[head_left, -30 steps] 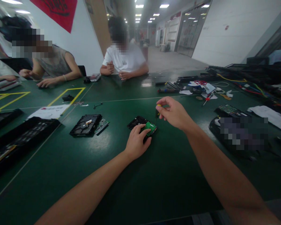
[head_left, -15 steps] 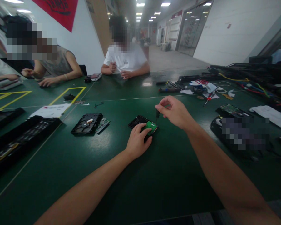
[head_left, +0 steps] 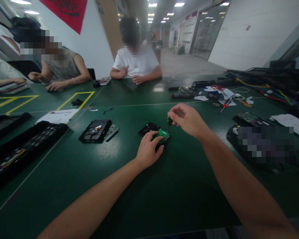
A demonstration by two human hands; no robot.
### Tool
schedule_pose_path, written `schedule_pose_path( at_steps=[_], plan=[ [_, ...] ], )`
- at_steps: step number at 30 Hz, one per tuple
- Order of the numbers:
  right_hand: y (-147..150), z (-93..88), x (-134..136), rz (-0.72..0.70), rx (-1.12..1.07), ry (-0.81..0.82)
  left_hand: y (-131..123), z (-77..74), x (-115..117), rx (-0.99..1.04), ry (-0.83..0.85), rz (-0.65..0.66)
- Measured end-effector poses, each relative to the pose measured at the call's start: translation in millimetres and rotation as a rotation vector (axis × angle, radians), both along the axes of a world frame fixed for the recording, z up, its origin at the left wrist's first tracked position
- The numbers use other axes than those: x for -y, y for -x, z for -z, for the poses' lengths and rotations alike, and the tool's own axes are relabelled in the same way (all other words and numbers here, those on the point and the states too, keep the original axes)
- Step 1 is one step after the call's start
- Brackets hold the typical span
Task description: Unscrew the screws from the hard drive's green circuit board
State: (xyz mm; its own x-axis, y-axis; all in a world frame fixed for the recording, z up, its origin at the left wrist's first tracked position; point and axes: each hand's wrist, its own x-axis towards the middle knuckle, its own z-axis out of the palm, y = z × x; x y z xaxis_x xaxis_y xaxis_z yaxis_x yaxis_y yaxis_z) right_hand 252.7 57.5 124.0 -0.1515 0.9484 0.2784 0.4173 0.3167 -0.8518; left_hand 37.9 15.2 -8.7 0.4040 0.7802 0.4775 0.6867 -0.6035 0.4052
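A hard drive (head_left: 147, 127) with a green circuit board (head_left: 164, 133) lies on the table in front of me. My left hand (head_left: 149, 147) grips it from the near side, its fingers over the board and the thumb at the near edge. Above the board's right corner, my right hand (head_left: 183, 118) pinches the handle of a small dark screwdriver (head_left: 169, 121) with yellow marks. Its thin shaft points down to that corner; whether the tip sits in a screw is too small to tell. To the left lie another hard drive (head_left: 96, 130) and a loose circuit board (head_left: 112, 132).
Long black housings (head_left: 25, 149) stand at the left on the green table (head_left: 129, 205). Cables and a red screwdriver (head_left: 224, 107) are at the right, near a black device with a circuit board (head_left: 249, 118). Two co-workers sit across the table, and another person's arm shows at far left.
The view has shifted slightly, moving everything a little to the right. The screwdriver's yellow marks now show, so its handle appears turned. My left hand keeps its place on the hard drive.
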Motion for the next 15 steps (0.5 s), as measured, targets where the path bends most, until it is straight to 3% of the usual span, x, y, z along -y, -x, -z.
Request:
schedule_pose_path(
  at_steps=[15],
  plan=[
    [-0.6,-4.4,3.1,-0.048,0.033,0.000,0.1,0.2,-0.1,-0.002,-0.012,0.001]
  ],
)
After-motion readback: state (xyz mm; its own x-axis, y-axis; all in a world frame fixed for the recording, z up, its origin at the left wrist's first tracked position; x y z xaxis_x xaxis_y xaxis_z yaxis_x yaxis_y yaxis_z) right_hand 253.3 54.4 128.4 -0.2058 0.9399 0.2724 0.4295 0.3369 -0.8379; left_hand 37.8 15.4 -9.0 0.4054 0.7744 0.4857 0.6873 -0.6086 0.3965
